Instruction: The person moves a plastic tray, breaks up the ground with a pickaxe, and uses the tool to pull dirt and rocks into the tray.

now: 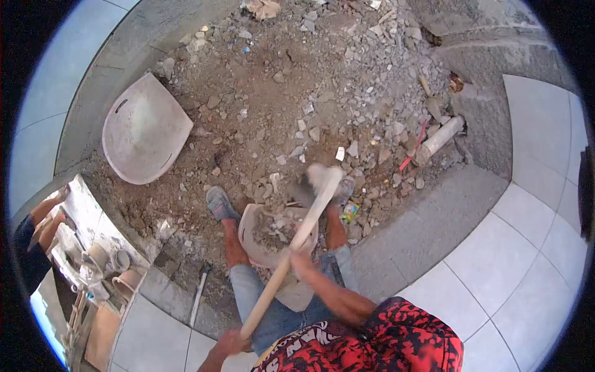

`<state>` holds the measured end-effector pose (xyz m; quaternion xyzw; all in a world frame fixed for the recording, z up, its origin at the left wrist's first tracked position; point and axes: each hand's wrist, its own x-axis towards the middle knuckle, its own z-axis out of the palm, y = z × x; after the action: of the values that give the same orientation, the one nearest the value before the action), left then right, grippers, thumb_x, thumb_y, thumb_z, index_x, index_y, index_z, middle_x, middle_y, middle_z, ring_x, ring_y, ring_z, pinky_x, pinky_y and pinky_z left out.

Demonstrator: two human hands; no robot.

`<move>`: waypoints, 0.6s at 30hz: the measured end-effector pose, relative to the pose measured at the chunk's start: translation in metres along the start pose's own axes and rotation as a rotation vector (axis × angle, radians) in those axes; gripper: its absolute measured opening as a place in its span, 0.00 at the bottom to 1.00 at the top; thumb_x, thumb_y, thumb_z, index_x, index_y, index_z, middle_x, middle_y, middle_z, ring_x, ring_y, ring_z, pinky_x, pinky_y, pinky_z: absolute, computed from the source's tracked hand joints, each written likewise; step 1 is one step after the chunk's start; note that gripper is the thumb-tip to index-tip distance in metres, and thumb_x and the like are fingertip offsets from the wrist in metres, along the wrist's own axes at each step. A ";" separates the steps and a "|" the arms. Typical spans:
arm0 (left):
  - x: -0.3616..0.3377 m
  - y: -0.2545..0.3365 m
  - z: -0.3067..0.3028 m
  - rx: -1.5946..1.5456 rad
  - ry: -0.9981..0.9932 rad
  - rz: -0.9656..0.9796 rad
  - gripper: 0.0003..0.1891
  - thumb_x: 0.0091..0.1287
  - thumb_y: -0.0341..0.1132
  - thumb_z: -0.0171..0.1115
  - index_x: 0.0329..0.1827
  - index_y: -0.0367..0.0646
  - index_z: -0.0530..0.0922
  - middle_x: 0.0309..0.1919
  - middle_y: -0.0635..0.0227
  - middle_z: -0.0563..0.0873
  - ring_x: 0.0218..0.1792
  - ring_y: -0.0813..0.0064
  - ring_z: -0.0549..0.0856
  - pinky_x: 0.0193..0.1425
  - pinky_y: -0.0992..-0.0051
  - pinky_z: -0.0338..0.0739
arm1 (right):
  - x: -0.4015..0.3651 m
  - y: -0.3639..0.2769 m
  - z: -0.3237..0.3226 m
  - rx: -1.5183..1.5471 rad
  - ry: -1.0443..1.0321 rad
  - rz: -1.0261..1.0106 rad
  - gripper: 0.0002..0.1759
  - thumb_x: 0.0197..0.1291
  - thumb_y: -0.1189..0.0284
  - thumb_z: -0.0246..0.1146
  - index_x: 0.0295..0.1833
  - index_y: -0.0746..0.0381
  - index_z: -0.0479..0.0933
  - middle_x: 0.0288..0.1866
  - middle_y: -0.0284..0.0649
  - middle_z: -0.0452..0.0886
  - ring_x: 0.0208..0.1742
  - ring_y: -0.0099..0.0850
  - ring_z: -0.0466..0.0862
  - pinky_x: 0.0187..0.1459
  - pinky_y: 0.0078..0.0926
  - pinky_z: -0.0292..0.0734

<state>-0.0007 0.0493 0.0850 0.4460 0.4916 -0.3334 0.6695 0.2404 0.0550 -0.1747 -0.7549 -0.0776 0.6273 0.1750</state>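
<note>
Past the shirt [409,335], left hand [232,343] and right hand [301,263] grip a handle [268,296] above rubble [266,118] beside tiles [522,222].

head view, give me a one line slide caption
Left hand near the end, right hand midway, gripping a long-handled tool above a pan holding rubble.

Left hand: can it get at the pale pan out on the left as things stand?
Probably not: the left hand is on the tool handle, and the pale pan lies beyond the left foot. Nothing appears to cover it, though.
</note>
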 end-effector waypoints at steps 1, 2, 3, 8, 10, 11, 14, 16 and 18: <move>0.029 0.016 -0.013 0.071 0.023 0.072 0.22 0.48 0.41 0.60 0.45 0.41 0.70 0.41 0.55 0.78 0.41 0.56 0.79 0.44 0.61 0.73 | -0.020 -0.126 -0.014 -0.173 0.081 -0.032 0.36 0.50 0.71 0.60 0.61 0.71 0.51 0.48 0.52 0.71 0.46 0.39 0.74 0.43 0.32 0.71; 0.057 0.046 -0.032 -0.036 0.060 0.001 0.21 0.49 0.40 0.58 0.45 0.41 0.70 0.39 0.53 0.78 0.41 0.56 0.79 0.45 0.61 0.73 | 0.026 -0.135 -0.035 -0.152 0.162 -0.246 0.32 0.51 0.75 0.57 0.60 0.68 0.51 0.45 0.48 0.70 0.42 0.34 0.74 0.38 0.30 0.73; 0.101 0.057 -0.042 -0.024 0.047 0.107 0.25 0.49 0.44 0.57 0.49 0.41 0.69 0.41 0.49 0.78 0.43 0.50 0.78 0.45 0.58 0.72 | 0.071 -0.145 -0.054 -0.151 0.242 -0.460 0.30 0.51 0.78 0.54 0.59 0.65 0.51 0.41 0.44 0.70 0.38 0.30 0.74 0.32 0.27 0.74; 0.262 0.203 -0.163 -0.120 0.607 0.517 0.22 0.48 0.40 0.60 0.44 0.40 0.69 0.34 0.49 0.80 0.36 0.50 0.79 0.40 0.59 0.73 | 0.210 -0.383 -0.124 -0.058 0.311 -0.941 0.29 0.57 0.74 0.52 0.61 0.64 0.47 0.39 0.46 0.69 0.30 0.33 0.75 0.25 0.30 0.76; 0.274 0.250 -0.224 -0.163 0.585 0.573 0.20 0.48 0.38 0.57 0.44 0.38 0.70 0.34 0.47 0.79 0.37 0.49 0.78 0.41 0.58 0.72 | 0.231 -0.457 -0.126 -0.148 0.396 -0.759 0.28 0.54 0.70 0.56 0.57 0.68 0.53 0.44 0.51 0.71 0.35 0.37 0.77 0.32 0.33 0.75; 0.282 0.253 -0.230 -0.149 0.616 0.588 0.20 0.48 0.37 0.57 0.43 0.37 0.70 0.34 0.47 0.79 0.37 0.48 0.78 0.40 0.59 0.72 | 0.270 -0.472 -0.132 -0.270 0.384 -0.734 0.29 0.52 0.70 0.57 0.56 0.70 0.55 0.43 0.54 0.72 0.38 0.41 0.77 0.36 0.35 0.75; 0.272 0.244 -0.219 -0.377 0.538 0.436 0.20 0.47 0.38 0.57 0.42 0.37 0.70 0.33 0.46 0.78 0.37 0.49 0.78 0.40 0.59 0.73 | 0.274 -0.449 -0.090 -0.464 0.361 -0.665 0.30 0.49 0.70 0.58 0.55 0.71 0.57 0.43 0.59 0.73 0.42 0.47 0.77 0.40 0.38 0.74; 0.261 0.206 -0.180 -0.302 0.661 0.486 0.20 0.47 0.39 0.57 0.42 0.37 0.71 0.34 0.45 0.78 0.38 0.49 0.78 0.40 0.59 0.73 | 0.293 -0.395 -0.063 -0.617 0.499 -0.711 0.23 0.50 0.67 0.57 0.48 0.71 0.63 0.38 0.57 0.75 0.38 0.47 0.78 0.37 0.39 0.74; 0.223 0.174 -0.158 -0.400 0.498 0.313 0.21 0.48 0.39 0.56 0.44 0.36 0.70 0.35 0.44 0.78 0.39 0.49 0.78 0.41 0.59 0.72 | 0.312 -0.314 -0.052 -0.661 0.620 -0.805 0.20 0.52 0.63 0.56 0.42 0.71 0.69 0.33 0.53 0.78 0.32 0.44 0.80 0.32 0.40 0.74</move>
<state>0.1621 0.2604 -0.0998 0.4435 0.6210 -0.0051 0.6462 0.3862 0.4422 -0.3402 -0.8283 -0.4932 0.2050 0.1694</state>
